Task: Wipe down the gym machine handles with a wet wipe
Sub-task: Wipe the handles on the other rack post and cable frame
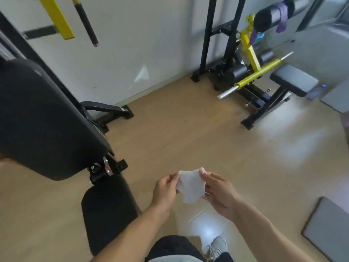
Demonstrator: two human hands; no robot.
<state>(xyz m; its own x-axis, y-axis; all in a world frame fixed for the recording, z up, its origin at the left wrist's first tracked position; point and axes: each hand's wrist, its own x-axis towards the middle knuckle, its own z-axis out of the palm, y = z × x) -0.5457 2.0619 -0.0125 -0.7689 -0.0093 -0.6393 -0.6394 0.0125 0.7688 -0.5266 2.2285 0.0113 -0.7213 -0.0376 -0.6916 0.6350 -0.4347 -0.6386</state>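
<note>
Head view is showing the person standing on the wooden floor (pixel 179 129) with both hands raised in front of the body, stretching a white wet wipe (pixel 191 186) between them. The left hand (pixel 166 188) is pinching the wipe's left edge, and the right hand (pixel 219 191) is pinching its right edge, seemingly spreading the sheet open so it is ready for wiping. The black hanging handle (pixel 86 21) is dangling well apart, up at the left beside a yellow bar (pixel 58 17), above the padded seat (pixel 43 118); no wiping is happening yet.
</note>
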